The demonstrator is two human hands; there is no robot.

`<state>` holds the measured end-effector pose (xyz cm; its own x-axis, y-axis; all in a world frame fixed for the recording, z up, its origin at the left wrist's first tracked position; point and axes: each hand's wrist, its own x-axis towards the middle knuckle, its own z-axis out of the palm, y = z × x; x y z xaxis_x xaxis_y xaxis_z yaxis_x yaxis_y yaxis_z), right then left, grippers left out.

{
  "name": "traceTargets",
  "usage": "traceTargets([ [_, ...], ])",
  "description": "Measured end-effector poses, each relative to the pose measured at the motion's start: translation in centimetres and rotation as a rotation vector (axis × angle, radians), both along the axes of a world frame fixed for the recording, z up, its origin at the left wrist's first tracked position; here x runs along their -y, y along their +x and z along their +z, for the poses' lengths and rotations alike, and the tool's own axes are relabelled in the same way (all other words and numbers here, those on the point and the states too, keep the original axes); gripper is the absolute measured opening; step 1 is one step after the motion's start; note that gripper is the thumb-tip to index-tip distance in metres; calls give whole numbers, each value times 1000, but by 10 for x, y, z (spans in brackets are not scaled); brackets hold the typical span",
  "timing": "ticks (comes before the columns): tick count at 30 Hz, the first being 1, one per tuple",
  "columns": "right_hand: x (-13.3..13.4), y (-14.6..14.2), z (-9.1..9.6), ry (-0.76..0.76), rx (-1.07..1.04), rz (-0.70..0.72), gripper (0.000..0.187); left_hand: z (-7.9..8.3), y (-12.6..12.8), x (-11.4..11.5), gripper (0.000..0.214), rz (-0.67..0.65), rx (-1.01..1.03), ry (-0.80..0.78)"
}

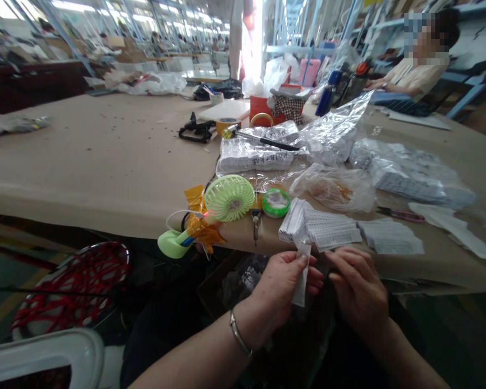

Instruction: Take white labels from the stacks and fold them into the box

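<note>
My left hand [281, 283], a metal bangle on its wrist, pinches a narrow white label strip [302, 281] between thumb and fingers just off the table's front edge. Close by on the right, my right hand [358, 286] is closed with thumb and forefinger pressed together; whatever is between them is hidden. Beyond the hands, fanned stacks of printed white labels [330, 229] lie at the table edge, with another spread stack of labels [391, 236] to their right. A round green container [276, 202] with whitish contents stands left of the stacks.
A green fan [229, 198] is taped at the table edge beside a pointed tool [256, 224]. Behind lie plastic-wrapped label bundles [255, 154], a hammer [267, 142], a clear bag [332, 189] and pink-handled snips [400, 214]. A person [417, 70] sits at the far right.
</note>
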<state>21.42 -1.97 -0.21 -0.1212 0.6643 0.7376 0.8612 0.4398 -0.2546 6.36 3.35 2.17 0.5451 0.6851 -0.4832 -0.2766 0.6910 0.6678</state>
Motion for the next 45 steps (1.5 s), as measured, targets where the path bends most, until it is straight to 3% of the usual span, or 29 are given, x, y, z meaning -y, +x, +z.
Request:
traceTargets([
  [3, -9, 25, -6, -59, 170, -225, 38, 4, -3, 2, 18, -47, -88, 18],
  [5, -12, 35, -12, -87, 241, -278, 37, 3, -4, 4, 16, -57, -90, 21],
  [10, -12, 42, -22, -6, 190, -247, 28, -5, -7, 8, 16, -69, -128, 19],
  [19, -14, 43, -17, 45, 26, -228, 13, -14, -6, 11, 19, -120, -122, -15],
  [25, -11, 40, -12, 99, -94, -190, 16, -8, -4, 7, 20, -176, -84, -124],
  [33, -3, 22, -6, 53, -68, -25, 26, -1, -3, 3, 22, -209, 33, -201],
  [38, 6, 1, -2, -61, 10, 200, 20, -3, -2, 6, 16, -98, 72, -182],
  [45, 7, -3, -11, -122, -1, 216, 19, -5, -2, 9, 17, -67, 183, -216],
])
